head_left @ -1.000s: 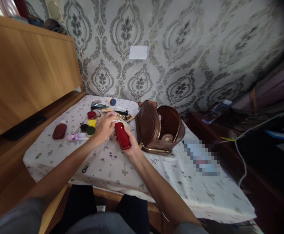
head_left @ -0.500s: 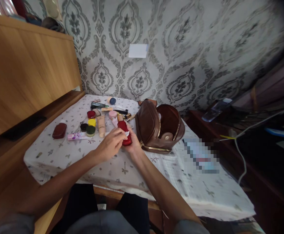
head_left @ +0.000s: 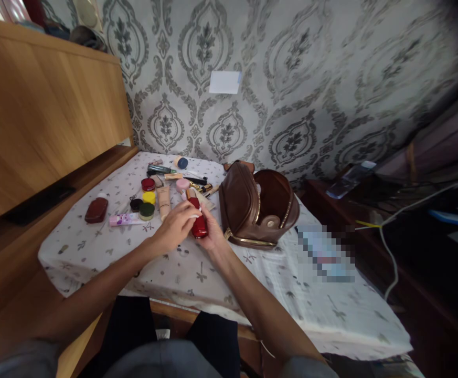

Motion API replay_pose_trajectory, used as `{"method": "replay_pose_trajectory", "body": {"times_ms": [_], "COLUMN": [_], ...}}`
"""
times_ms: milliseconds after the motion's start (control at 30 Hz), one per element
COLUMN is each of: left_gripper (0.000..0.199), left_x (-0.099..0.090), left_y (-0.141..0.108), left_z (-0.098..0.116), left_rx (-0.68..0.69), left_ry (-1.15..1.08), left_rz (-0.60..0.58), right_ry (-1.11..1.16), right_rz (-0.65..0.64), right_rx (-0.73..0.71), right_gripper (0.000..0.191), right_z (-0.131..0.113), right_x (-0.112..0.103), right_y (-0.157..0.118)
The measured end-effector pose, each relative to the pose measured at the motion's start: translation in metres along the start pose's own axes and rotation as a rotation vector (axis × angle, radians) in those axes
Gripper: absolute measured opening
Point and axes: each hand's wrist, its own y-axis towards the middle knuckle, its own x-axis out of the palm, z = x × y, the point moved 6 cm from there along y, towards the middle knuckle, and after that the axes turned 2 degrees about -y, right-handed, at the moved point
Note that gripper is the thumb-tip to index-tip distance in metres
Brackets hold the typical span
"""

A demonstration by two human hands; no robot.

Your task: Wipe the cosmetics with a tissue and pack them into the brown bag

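A red bottle point(head_left: 199, 227) with a gold-coloured neck is upright in my right hand point(head_left: 213, 234), whose fingers wrap round it from the right. My left hand point(head_left: 176, 227) is closed over a small white piece, which looks like a tissue or wipe, pressed against the bottle's upper front. Just beyond the hands lie a beige tube point(head_left: 163, 201), a pink round jar point(head_left: 182, 185) and several slim cosmetic sticks. Right of my right hand stands a brown leather bag point(head_left: 238, 202), its zipped top wide apart.
A yellow-lidded pot point(head_left: 149, 198), a dark green-lidded jar point(head_left: 146, 211), a purple-white tube point(head_left: 124, 219) and a brown case point(head_left: 96, 210) lie to the left. A blurred flat item point(head_left: 325, 254) rests at right. Wooden cabinet point(head_left: 55, 100) borders the left; patterned wall behind.
My left hand has shifted slightly left and up on the red bottle, with the white piece now higher on it. The bottle stands a little more upright. The view has moved slightly.
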Motion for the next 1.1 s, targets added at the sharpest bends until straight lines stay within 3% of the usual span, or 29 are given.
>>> {"method": "replay_pose_trajectory", "body": {"times_ms": [100, 200, 333, 567, 867, 967, 1100], "left_gripper": [0.022, 0.023, 0.023, 0.027, 0.032, 0.031, 0.029], "left_x": [-0.006, -0.014, -0.015, 0.001, 0.008, 0.013, 0.013], "left_y": [0.014, 0.027, 0.032, 0.011, -0.022, -0.029, -0.028], "left_z": [-0.028, -0.051, -0.060, -0.029, 0.028, 0.035, 0.029], "left_rx": [-0.101, -0.161, -0.175, -0.095, 0.107, 0.135, 0.097], "left_ry": [0.010, 0.026, 0.041, 0.041, 0.002, 0.010, -0.012], "left_rz": [0.050, 0.144, 0.182, 0.097, -0.012, -0.045, -0.019], "right_ry": [0.017, 0.004, 0.030, 0.051, 0.005, 0.025, 0.004], "right_rz": [0.041, 0.048, 0.039, 0.051, 0.060, 0.071, 0.046], "right_rx": [-0.058, -0.026, 0.007, -0.062, -0.003, -0.020, 0.019], "right_gripper": [0.010, 0.016, 0.020, 0.014, 0.018, 0.020, 0.029], "right_z": [-0.002, -0.001, -0.002, -0.006, -0.006, -0.009, -0.008], "right_x": [-0.001, -0.001, -0.001, -0.010, -0.016, -0.013, -0.005], "right_y": [-0.001, -0.004, -0.004, 0.008, 0.011, 0.009, 0.002]}}
